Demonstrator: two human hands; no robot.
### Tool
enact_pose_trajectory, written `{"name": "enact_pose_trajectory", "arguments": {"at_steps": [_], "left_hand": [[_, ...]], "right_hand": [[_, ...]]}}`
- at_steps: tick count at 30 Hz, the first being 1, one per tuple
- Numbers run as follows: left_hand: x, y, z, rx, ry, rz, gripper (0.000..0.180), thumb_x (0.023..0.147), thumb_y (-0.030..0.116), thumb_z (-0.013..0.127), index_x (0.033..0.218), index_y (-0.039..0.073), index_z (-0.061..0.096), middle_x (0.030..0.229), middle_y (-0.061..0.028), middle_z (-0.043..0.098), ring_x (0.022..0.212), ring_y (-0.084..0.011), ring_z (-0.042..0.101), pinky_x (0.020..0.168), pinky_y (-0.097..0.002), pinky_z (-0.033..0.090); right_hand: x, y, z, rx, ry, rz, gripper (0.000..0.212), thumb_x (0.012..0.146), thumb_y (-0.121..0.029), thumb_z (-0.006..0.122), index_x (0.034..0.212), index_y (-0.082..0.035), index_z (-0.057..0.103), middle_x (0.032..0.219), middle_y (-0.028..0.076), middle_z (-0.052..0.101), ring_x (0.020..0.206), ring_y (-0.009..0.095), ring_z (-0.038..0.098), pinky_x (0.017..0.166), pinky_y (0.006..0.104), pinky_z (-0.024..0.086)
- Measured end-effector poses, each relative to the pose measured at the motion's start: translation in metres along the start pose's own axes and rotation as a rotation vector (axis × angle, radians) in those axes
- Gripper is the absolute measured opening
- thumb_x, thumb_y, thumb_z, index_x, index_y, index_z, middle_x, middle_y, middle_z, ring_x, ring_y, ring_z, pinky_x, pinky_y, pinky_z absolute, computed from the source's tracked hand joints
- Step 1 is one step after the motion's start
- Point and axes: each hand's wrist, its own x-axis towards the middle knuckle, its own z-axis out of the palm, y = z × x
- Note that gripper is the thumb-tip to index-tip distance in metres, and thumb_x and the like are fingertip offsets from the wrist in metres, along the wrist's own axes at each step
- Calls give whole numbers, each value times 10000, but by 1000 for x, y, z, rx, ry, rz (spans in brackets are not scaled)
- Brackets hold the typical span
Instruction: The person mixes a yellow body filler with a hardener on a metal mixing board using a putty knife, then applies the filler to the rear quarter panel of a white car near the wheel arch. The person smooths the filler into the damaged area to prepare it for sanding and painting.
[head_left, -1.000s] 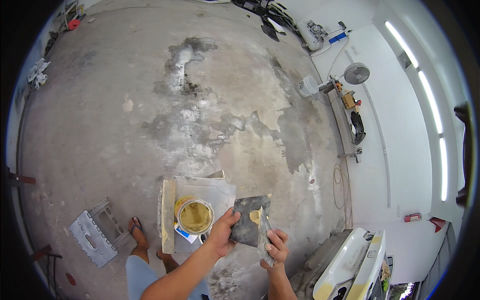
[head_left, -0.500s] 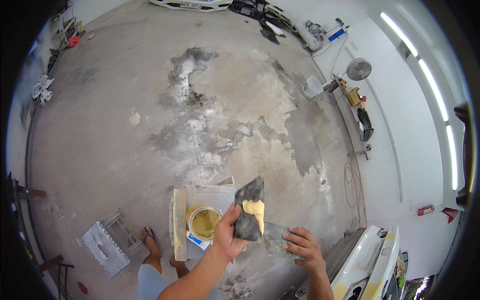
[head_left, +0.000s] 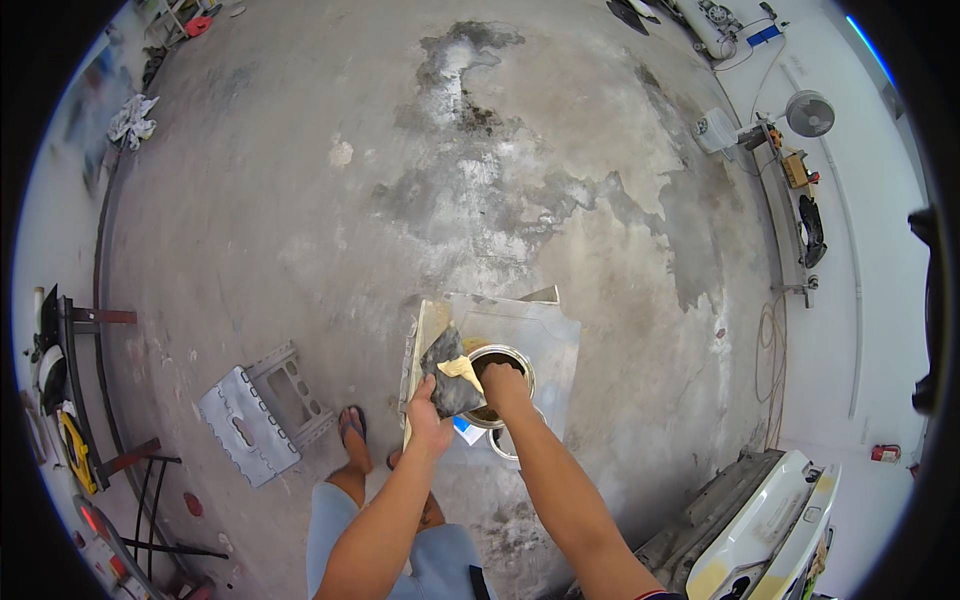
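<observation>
My left hand grips a dark grey mixing board, held tilted, with a dab of yellowish putty on its upper edge. Right beside it, my right hand reaches down into an open round can of yellow-brown putty. Its fingers are closed round a thin putty knife, whose blade is hidden inside the can. The can stands on a grey sheet on the concrete floor. A pale wooden plank lies along the sheet's left edge.
A perforated metal step stool lies left of my sandalled foot. A white car bumper sits at the lower right. Metal stands line the left wall, and a fan and workbench stand far right.
My right hand has moved from beside the board down into the can. The left hand has lowered the board closer to the can.
</observation>
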Motion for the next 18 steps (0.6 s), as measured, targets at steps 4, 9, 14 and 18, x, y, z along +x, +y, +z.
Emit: {"name": "enact_pose_trajectory", "arguments": {"at_steps": [4, 9, 14, 18], "left_hand": [[5, -8, -2, -48, 20, 68, 343, 1065, 232, 488, 1340, 44, 566, 1283, -93, 658, 1175, -253, 643, 1065, -431, 480], [2, -3, 3, -77, 108, 21, 407, 1062, 250, 494, 1411, 41, 516, 1374, -102, 607, 1254, -273, 596, 1108, -457, 442], [-9, 21, -8, 56, 43, 144, 459, 1048, 264, 522, 1439, 27, 486, 1406, -99, 580, 1276, -257, 572, 1105, -462, 439], [-10, 58, -25, 275, 49, 240, 528, 1045, 274, 556, 1487, 6, 445, 1425, -95, 560, 1304, -223, 536, 1109, -370, 405]], "right_hand": [[21, 11, 45, 64, 26, -28, 263, 878, -193, 616, 963, 13, 756, 1027, 283, 732, 1000, 428, 721, 891, 489, 581], [28, 17, 47, 741, -31, 376, 369, 813, -141, 558, 1009, 140, 696, 1058, 346, 703, 1028, 495, 687, 873, 490, 550], [-43, 15, 1, 1032, 55, 407, 379, 840, -94, 646, 1118, 162, 650, 1002, 229, 702, 904, 284, 665, 785, 418, 511], [-118, 14, -39, 1089, 143, 291, 375, 885, -83, 646, 1208, 108, 654, 1042, 180, 720, 935, 249, 670, 851, 384, 508]]}}
